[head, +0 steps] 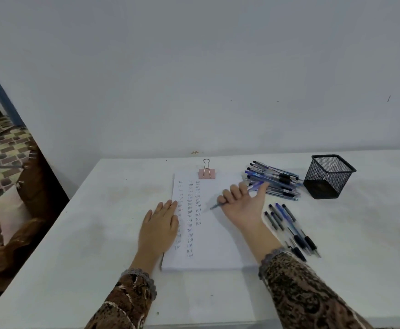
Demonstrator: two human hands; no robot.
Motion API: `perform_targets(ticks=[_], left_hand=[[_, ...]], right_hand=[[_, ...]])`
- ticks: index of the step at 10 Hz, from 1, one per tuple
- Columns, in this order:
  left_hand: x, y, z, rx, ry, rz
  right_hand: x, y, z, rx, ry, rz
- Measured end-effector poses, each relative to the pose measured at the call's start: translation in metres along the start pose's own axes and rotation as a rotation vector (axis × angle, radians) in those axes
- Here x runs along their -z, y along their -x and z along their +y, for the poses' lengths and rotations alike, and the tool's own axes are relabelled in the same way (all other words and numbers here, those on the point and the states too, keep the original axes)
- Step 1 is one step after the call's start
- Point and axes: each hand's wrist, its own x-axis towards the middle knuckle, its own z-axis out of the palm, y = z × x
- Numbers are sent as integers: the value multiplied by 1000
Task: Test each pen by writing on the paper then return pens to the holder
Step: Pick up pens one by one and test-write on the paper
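Note:
A stack of white paper [218, 233] lies mid-table, clipped at the top by a pink binder clip [206, 173], with three columns of small written words on its left half. My left hand [159, 226] rests flat on the paper's left edge. My right hand [241, 203] grips a blue pen [256, 186] in curled fingers, its tip pointing left just above the sheet. A pile of blue pens [275, 180] lies behind that hand. Several more pens [291, 227] lie on the table to the right. The black mesh holder [328, 176] stands at the far right and looks empty.
The white table [87, 233] meets a plain wall at the back. Its left edge drops off toward a wooden chair [30, 186] and a patterned floor. Patterned sleeves cover both forearms.

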Motion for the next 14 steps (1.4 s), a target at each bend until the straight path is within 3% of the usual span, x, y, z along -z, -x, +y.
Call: perform_targets(ticks=[4, 6, 8, 9, 11, 12, 14], left_hand=[[4, 1, 0, -6, 15, -12], [4, 0, -1, -7, 29, -13], [4, -1, -1, -11, 33, -16], [4, -1, 0, -9, 32, -15], [4, 0, 0, -13, 36, -7], [3, 0, 0, -12, 40, -13], [3, 0, 0, -7, 37, -11]], right_hand=[[14, 1, 29, 96, -68, 32], [8, -11, 33, 106, 56, -7], [7, -6, 36, 58, 563, 15], [8, -1, 37, 90, 580, -14], [13, 2, 45, 195, 1030, -107], [16, 4, 52, 341, 1137, -8], [11, 12, 56, 381, 1251, -37]])
